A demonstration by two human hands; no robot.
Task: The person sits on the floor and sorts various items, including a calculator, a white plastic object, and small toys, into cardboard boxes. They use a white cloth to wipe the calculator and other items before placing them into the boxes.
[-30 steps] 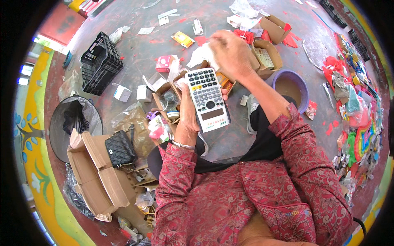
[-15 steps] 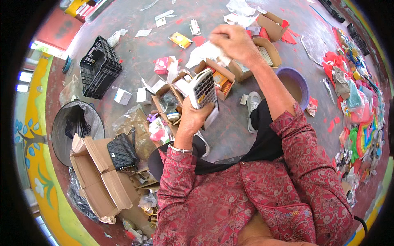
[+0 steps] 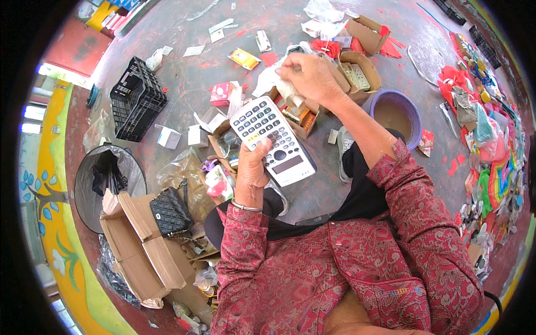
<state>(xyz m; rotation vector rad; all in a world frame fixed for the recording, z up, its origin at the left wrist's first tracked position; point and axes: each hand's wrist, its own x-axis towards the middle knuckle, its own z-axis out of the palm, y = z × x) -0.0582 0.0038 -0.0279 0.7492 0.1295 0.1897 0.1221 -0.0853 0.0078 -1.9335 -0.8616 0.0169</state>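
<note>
A white scientific calculator (image 3: 277, 140) with dark keys is gripped in my left hand (image 3: 251, 170). Its keypad faces up, its small grey screen is at the near end, and my thumb lies across the keys. My right hand (image 3: 312, 78) is raised beyond it, fingers closed on a crumpled whitish cloth (image 3: 289, 94), which hangs just past the calculator's far edge without visibly touching it. Below the cloth stands an open cardboard box (image 3: 310, 124) with orange and red packs inside.
A purple basin (image 3: 418, 120) of murky water stands right of my knee. Left are a black crate (image 3: 137, 100), a lined bin (image 3: 81, 187), a black quilted handbag (image 3: 170, 212) and an open carton (image 3: 125, 245). Colourful clutter (image 3: 491, 145) lies along the right wall.
My left hand has turned the calculator from nearly on edge to face up, with its screen end toward me. The right hand with the cloth has shifted slightly left and nearer.
</note>
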